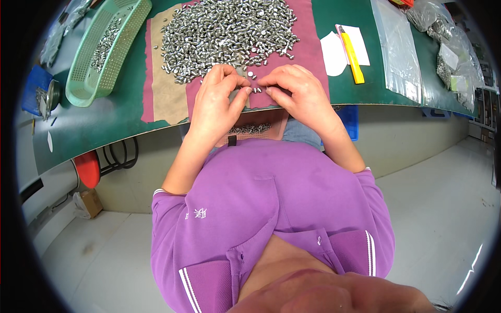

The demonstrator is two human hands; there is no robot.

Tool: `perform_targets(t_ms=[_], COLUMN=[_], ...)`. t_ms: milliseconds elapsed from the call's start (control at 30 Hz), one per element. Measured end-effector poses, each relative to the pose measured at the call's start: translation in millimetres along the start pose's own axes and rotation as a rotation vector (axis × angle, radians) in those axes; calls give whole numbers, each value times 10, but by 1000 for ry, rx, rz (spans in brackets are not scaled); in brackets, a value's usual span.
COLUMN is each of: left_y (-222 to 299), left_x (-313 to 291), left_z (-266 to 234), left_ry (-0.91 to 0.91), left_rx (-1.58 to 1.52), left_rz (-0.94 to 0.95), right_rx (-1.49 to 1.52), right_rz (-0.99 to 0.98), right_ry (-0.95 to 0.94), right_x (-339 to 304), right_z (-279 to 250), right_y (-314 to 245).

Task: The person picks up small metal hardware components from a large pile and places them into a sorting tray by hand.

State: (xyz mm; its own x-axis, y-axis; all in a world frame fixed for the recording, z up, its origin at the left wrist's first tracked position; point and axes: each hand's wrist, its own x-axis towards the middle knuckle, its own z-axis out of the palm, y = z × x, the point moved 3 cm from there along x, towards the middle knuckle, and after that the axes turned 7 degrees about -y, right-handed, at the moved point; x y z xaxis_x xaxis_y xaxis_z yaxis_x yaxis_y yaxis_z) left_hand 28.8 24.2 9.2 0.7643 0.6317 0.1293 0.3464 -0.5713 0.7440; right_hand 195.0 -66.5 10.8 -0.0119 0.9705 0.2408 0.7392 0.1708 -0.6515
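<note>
A large heap of small shiny metal parts (229, 34), short and rounded, lies on a maroon and tan cloth. At the heap's near edge my left hand (218, 99) is closed, thumb and forefinger tips brought close together. Facing it from the right, my right hand (300, 93) is closed in a similar pinch. A few loose metal parts (257, 90) lie between the two sets of fingertips. Whatever sits inside either pinch is too small and covered to make out. One more metal part (250, 74) rests just beyond the fingertips.
A long green perforated basket (78, 78) holding metal parts stands left. Right of the cloth (315, 52) lie a yellow utility knife (352, 57), white paper and plastic bags (399, 57). Below the table edge, a pink basket (279, 130) with more parts sits by my lap.
</note>
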Motion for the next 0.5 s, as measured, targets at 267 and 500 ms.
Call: perform_targets(t_ms=[267, 500], left_y=[11, 4], left_x=[-5, -12], left_z=[-1, 18], left_ry=[3, 22], left_rx=[7, -8], left_rz=[-6, -14], right_rx=[65, 94], right_rz=[51, 48], right_ry=[30, 89], right_x=[-2, 6], right_z=[24, 50], right_y=[-51, 4])
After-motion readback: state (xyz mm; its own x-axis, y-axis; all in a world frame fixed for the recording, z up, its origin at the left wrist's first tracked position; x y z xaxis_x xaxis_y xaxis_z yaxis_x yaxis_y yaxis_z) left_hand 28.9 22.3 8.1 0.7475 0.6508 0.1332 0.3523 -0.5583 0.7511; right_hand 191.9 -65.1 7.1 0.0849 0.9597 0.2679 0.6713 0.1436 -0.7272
